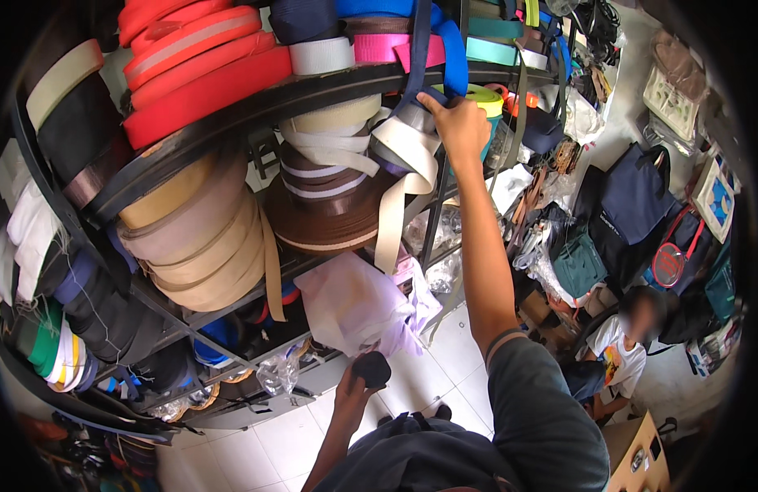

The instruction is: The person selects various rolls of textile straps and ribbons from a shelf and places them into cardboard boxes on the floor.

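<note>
The right hand (459, 125) is raised to the dark metal shelf (256, 102), its grip pinched on a woven navy strap (415, 49) hanging straight down among flat rolls of webbing (334, 193). The left hand (358, 385), held low, is clenched on a small black object (372, 368).

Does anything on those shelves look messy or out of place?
Yes. A cream webbing roll beside the raised right hand has come unwound, its loose tail dangling past the metal shelf edge. A tan strap also hangs loose from the beige rolls.
</note>
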A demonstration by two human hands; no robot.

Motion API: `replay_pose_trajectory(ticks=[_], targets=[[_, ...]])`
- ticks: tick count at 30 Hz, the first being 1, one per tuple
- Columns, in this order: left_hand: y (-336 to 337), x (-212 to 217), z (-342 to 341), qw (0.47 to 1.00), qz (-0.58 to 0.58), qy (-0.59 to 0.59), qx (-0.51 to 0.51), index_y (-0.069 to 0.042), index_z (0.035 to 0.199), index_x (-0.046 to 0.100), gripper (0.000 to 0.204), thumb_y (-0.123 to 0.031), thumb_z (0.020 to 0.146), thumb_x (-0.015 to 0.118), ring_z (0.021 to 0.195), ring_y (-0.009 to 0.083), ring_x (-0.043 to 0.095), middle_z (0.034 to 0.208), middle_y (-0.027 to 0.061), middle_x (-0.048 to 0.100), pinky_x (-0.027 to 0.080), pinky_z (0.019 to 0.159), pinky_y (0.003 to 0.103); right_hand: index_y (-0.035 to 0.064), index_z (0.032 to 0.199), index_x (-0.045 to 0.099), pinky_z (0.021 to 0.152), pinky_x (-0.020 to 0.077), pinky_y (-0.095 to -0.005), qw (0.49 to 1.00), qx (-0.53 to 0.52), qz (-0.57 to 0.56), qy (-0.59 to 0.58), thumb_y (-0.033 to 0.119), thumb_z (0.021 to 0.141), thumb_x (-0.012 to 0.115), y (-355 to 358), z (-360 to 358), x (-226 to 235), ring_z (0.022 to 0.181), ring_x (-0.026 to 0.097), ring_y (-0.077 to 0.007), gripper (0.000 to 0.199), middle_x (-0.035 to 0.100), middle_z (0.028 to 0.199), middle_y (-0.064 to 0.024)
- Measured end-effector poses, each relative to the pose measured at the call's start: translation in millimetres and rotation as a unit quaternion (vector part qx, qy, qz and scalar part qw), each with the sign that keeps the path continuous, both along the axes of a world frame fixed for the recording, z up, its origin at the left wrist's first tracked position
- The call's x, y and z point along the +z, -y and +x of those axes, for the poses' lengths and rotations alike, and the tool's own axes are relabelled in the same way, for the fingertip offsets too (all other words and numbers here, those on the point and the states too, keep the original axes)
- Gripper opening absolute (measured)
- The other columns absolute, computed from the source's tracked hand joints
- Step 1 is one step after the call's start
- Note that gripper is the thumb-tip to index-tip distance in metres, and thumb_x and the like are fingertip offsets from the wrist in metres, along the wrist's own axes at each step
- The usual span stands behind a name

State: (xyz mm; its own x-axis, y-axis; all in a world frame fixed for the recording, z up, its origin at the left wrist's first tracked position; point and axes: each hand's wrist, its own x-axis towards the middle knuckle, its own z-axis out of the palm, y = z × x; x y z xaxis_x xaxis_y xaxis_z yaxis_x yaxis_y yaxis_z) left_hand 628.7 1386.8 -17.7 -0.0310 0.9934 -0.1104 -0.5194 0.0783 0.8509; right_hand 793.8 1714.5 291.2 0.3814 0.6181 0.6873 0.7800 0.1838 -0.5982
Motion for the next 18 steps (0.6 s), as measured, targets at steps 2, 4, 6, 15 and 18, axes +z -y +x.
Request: replay_pose_trajectory(ticks=[2,4,6,15,18], targets=[[-1,1,1,1.000,-0.010,0.001,-0.006,-0.003,0.141,0.031,0.040,-0.009,0.101,0.033,0.123,0.0312,0.048,0.138,0.0153,0.042,0.046,0.098,0.055,0.0009,0.067,0.069,0.074,0.0466,-0.0459,1.000,0.011,-0.010,-0.003,0.065,0.064,0.072,2,3,-1,0.067,0.064,-0.0399,0.065,0.065,0.064,-0.0197],[-2,-1,3,1.000,-0.015,0.002,-0.008,-0.004,0.141,0.031,0.040,-0.009,0.101,0.032,0.123,0.0311,0.047,0.138,0.0153,0.042,0.046,0.098,0.055,0.0021,0.064,0.068,0.073,0.0450,-0.0459,1.000,0.018,0.007,0.000,0.065,0.065,0.071,2,4,-6,0.065,0.063,-0.0388,0.063,0.064,0.063,-0.0183],[-5,-2,3,1.000,-0.010,-0.002,-0.009,-0.004,0.141,0.031,0.040,-0.009,0.101,0.032,0.123,0.0306,0.048,0.138,0.0152,0.042,0.046,0.097,0.054,0.0025,0.063,0.067,0.071,0.0445,-0.0459,1.000,0.028,0.010,0.008,0.064,0.065,0.071,3,3,-10,0.064,0.063,-0.0381,0.062,0.064,0.062,-0.0176],[-17,1,19,0.999,0.008,-0.024,-0.020,-0.004,0.140,0.032,0.040,-0.007,0.101,0.030,0.121,0.0289,0.049,0.137,0.0145,0.043,0.049,0.095,0.050,0.0026,0.066,0.062,0.069,0.0425,-0.0453,0.997,0.035,0.058,0.027,0.057,0.072,0.070,9,6,-16,0.061,0.062,-0.0363,0.056,0.063,0.060,-0.0151],[-21,3,24,1.000,-0.004,-0.025,-0.018,-0.004,0.140,0.032,0.040,-0.007,0.101,0.030,0.121,0.0290,0.049,0.136,0.0144,0.043,0.049,0.095,0.050,0.0023,0.067,0.059,0.069,0.0420,-0.0452,0.995,0.058,0.079,0.016,0.051,0.076,0.068,12,11,-22,0.059,0.061,-0.0364,0.051,0.062,0.060,-0.0158]])
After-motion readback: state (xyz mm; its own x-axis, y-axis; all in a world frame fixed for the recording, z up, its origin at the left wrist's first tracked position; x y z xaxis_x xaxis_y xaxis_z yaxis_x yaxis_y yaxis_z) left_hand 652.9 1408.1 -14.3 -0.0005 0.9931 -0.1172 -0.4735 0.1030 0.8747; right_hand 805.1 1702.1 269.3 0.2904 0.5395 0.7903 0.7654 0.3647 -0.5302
